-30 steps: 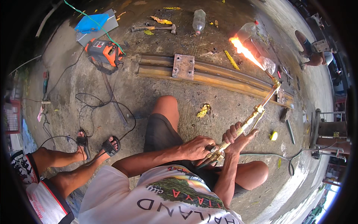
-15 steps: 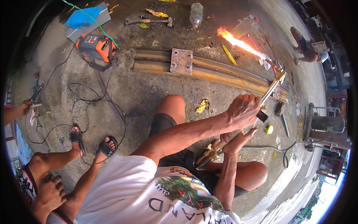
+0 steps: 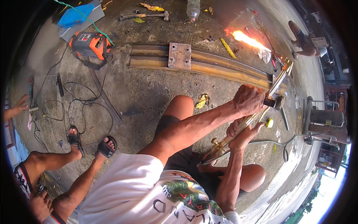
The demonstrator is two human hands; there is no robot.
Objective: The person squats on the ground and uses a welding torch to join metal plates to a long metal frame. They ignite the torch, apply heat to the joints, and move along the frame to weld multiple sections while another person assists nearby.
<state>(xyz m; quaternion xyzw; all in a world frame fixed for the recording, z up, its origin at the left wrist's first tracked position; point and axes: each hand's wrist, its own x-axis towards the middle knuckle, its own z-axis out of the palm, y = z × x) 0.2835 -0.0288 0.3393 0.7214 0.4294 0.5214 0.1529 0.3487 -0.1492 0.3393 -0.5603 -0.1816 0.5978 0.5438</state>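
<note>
Torch (image 3: 276, 84), alight, slants in view across the right end of the beams (image 3: 223, 73), right grip (image 3: 240, 136) wrapped around it; left grip (image 3: 250, 100), nearer the beams, clasps a black block (image 3: 269, 102).

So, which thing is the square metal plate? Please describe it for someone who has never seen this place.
Find the long, rusty steel beams lying side by side. Toward their left end, well away from the flaming torch, the plate lies across them. Unlike the long, narrow beams, it is flat and roughly square, with a hole near each corner.
</note>
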